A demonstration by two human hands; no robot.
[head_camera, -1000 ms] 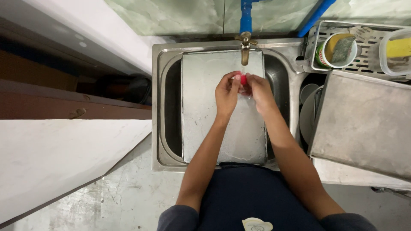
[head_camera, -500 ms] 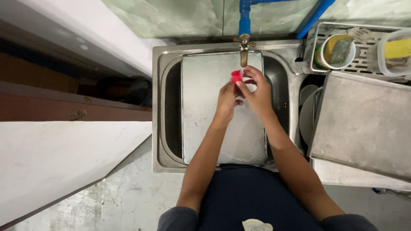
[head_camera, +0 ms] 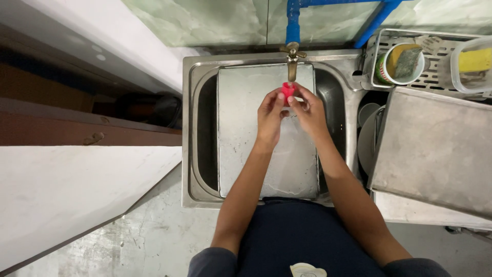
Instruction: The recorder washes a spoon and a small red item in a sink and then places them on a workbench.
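**Mia:** Green shiny tiles (head_camera: 205,20) go across the wall at the top, and a steel sink (head_camera: 192,128) sits under them. What is in the sink?

**Ben:** A big flat metal tray (head_camera: 246,138) lies in it and fills most of it. A brass tap (head_camera: 292,59) sticks out over the top of the tray, on a blue pipe (head_camera: 292,20).

**Mia:** Where are the hands?

**Ben:** Both are up over the tray, close together, right under the tap. The left hand (head_camera: 270,119) has its fingers pinched shut on a small red thing (head_camera: 288,91). The right hand (head_camera: 309,112) has its fingers curled in and touches the same red thing from the other side.

**Mia:** So where is the red thing?

**Ben:** Between the two hands, just below the mouth of the tap. I cannot tell what it is; it is too small.

**Mia:** What is off to the right?

**Ben:** A dish rack (head_camera: 376,56) holds a round cup with a green scrub pad (head_camera: 408,61) in it. Next to that is a clear tub (head_camera: 456,77) with a yellow sponge (head_camera: 475,59). Another metal tray (head_camera: 435,149) leans below the rack.
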